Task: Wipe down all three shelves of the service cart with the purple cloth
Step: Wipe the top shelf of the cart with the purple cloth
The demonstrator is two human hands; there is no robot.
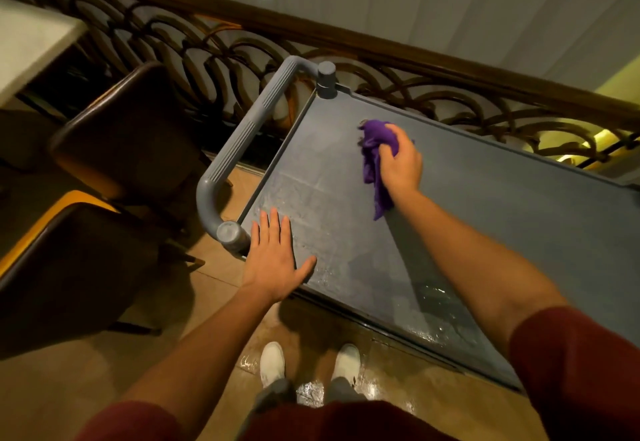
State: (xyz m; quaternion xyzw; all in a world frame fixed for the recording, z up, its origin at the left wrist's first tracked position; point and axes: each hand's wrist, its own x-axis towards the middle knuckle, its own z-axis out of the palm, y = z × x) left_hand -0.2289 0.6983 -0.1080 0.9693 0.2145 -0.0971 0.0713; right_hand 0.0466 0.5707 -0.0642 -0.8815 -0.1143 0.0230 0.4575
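Top shelf of the cart under the cloth, lower shelves not in view.

At the left the grey handle [239, 149] closed the short end of the service cart [519, 198]; just beside its near post the left hand [277, 260] lay flat on the near corner of the top shelf [332, 205], fingers [273, 225] apart and holding nothing. Further right and toward the far rim, the right hand [401, 163] was clamped on the bunched purple cloth [374, 156], whose tail hung toward the person along the shelf's short direction. The long axis of the shelf ran to the right, where the most open room seemed to remain; a wet shine showed near the front edge.
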